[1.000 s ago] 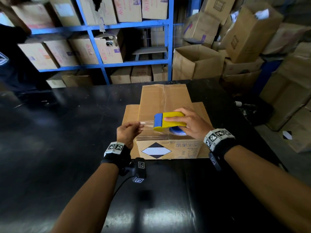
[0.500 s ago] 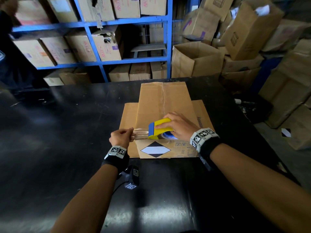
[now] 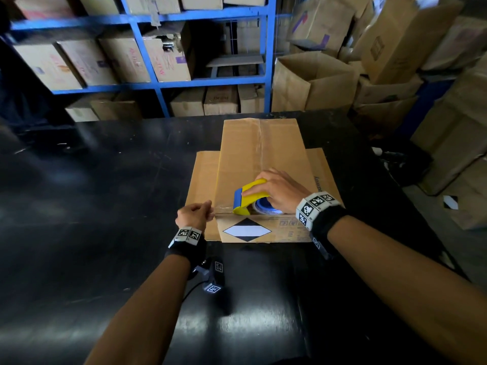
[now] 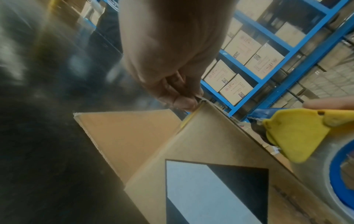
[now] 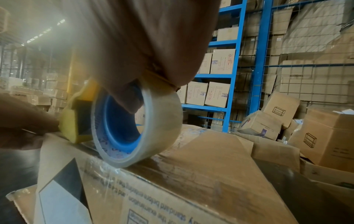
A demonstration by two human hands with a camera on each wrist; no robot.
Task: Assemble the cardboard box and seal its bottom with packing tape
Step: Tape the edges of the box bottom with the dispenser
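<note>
A brown cardboard box [image 3: 261, 154] stands on the black table [image 3: 105, 193], bottom flaps folded shut on top, side flaps spread flat beneath it. Its near face carries a black-and-white diamond label [image 3: 247, 229]. My right hand [image 3: 279, 189] grips a yellow-and-blue tape dispenser [image 3: 249, 197] holding a clear tape roll [image 5: 138, 128], pressed on the box's near top edge. My left hand [image 3: 196, 213] pinches the free tape end [image 3: 222, 208] at the box's near left corner [image 4: 201, 103], the strip stretched between hand and dispenser.
Blue shelving [image 3: 268, 48] stacked with cartons stands behind the table. Open and piled cardboard boxes [image 3: 313, 80] crowd the right side and floor. A wrist camera [image 3: 214, 276] hangs under my left forearm. The table's right edge runs close to the box.
Both hands have come down toward the box's near top edge. The dispenser now rests on the box, and the left hand has drawn the tape end down to the left corner.
</note>
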